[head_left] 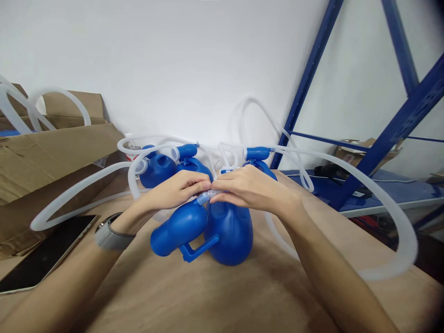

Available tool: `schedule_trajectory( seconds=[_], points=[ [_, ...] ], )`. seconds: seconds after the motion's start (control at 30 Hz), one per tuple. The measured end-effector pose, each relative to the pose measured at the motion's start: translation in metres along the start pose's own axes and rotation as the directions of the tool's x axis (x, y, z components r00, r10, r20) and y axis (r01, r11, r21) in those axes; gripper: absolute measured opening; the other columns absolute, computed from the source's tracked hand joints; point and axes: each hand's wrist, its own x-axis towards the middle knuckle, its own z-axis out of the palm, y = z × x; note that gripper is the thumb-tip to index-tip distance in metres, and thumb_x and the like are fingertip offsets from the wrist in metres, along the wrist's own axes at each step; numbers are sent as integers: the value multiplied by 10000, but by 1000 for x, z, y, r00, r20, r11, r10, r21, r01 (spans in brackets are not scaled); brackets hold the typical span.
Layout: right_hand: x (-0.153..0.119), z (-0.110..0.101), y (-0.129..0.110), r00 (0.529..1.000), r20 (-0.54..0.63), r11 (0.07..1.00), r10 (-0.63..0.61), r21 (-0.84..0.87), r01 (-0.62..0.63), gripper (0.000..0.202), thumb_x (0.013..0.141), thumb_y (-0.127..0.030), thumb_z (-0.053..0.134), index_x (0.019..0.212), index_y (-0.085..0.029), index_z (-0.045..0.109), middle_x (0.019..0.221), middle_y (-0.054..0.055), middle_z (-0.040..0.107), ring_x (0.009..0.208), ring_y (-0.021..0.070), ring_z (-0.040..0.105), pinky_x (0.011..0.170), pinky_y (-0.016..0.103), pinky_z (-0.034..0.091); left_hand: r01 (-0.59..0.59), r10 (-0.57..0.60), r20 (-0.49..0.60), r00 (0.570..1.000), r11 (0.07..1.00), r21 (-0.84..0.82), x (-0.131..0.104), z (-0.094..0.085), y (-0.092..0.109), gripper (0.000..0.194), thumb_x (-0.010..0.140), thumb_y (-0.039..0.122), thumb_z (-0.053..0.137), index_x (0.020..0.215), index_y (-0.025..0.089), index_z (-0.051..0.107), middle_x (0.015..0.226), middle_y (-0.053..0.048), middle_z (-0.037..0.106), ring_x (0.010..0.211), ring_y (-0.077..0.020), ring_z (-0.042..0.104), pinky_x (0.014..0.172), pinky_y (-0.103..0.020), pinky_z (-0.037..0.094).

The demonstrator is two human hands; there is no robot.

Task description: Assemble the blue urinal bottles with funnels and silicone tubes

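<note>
My left hand (175, 190) and my right hand (248, 188) meet over a short ribbed clear tube end (210, 194) and both pinch it. The tube joins a blue funnel-shaped piece with a handle (178, 230) that leans against a blue plastic jug (231, 231) standing on brown cardboard (194, 296). A grey watch band sits on my left wrist (110, 231).
More blue jugs (159, 167) with white corrugated hoses (388, 194) stand behind, near the white wall. A tablet (45, 254) lies at the left beside a cardboard box (45, 152). Blue shelving (381, 138) rises at the right.
</note>
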Motion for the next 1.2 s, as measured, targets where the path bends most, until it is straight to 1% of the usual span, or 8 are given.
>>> schedule_trajectory(
  seconds=[0.13, 0.37, 0.47, 0.57, 0.7, 0.9, 1.03, 1.2],
  points=[
    [-1, -3, 0, 999, -49, 999, 8, 33, -6, 437, 1094, -504, 427, 1051, -178, 716, 843, 36, 733, 687, 155, 620, 601, 282, 344, 41, -41, -6, 999, 998, -42, 4, 1, 7, 472, 1059, 531, 393, 790, 177, 550, 738, 13, 541, 696, -137, 497, 680, -264, 440],
    [-3, -3, 10, 985, -10, 983, 172, 73, -170, 365, 1080, -432, 504, 1323, -201, 647, 905, 37, 780, 774, 192, 700, 646, 270, 409, 292, -293, 17, 956, 954, 72, -8, -9, 9, 575, 1049, 628, 294, 1252, 211, 635, 1335, -112, 673, 1222, -261, 626, 996, -363, 515],
    [-6, 2, 17, 973, -51, 973, 223, 69, -220, 415, 1093, -370, 472, 1485, -248, 538, 1036, 43, 789, 856, 193, 717, 710, 274, 448, 350, -363, 67, 930, 925, 152, -16, -19, 11, 768, 908, 693, 582, 1541, 287, 429, 1555, -124, 534, 1348, -311, 576, 1004, -385, 528],
    [-8, 6, 21, 968, -106, 974, 226, 21, -225, 367, 1105, -380, 423, 1345, -212, 644, 1118, 73, 771, 929, 207, 718, 728, 284, 458, 351, -360, 26, 933, 922, 165, -15, -23, 15, 1000, 710, 619, 826, 1551, 272, 411, 1499, -128, 581, 1248, -317, 645, 939, -372, 562],
    [-4, 7, 16, 964, -160, 966, 215, -114, -234, 335, 1074, -337, 433, 1195, -142, 677, 1173, 142, 716, 946, 244, 694, 690, 315, 470, 291, -264, -135, 955, 922, 255, -10, -20, 19, 764, 700, 553, 817, 1357, 222, 611, 1286, -88, 703, 1096, -301, 694, 888, -384, 560],
    [6, 11, 4, 983, -179, 986, 31, -158, -60, 365, 1003, -222, 507, 1327, -83, 605, 1261, 193, 704, 1166, 331, 653, 1022, 490, 476, 242, -108, -247, 963, 751, 614, -15, -10, 27, 676, 754, 506, 755, 1365, 255, 613, 1247, -90, 705, 1054, -330, 685, 793, -387, 525],
    [7, 13, -3, 980, -160, 988, 122, -72, -135, 442, 975, -201, 539, 1400, -86, 566, 1194, 155, 750, 998, 293, 721, 815, 397, 527, 250, -79, -249, 965, 555, 794, -17, -6, 32, 633, 805, 457, 728, 1381, 229, 595, 1238, -119, 708, 940, -318, 706, 635, -327, 459],
    [10, 10, -7, 938, -124, 944, 325, -23, -330, 563, 992, -568, 613, 1336, -122, 611, 902, 84, 789, 768, 269, 733, 625, 325, 420, 166, 73, -214, 974, 412, 896, -14, -3, 32, 573, 897, 459, 696, 1395, 200, 578, 1265, -140, 701, 966, -314, 711, 643, -328, 460]
  ],
)
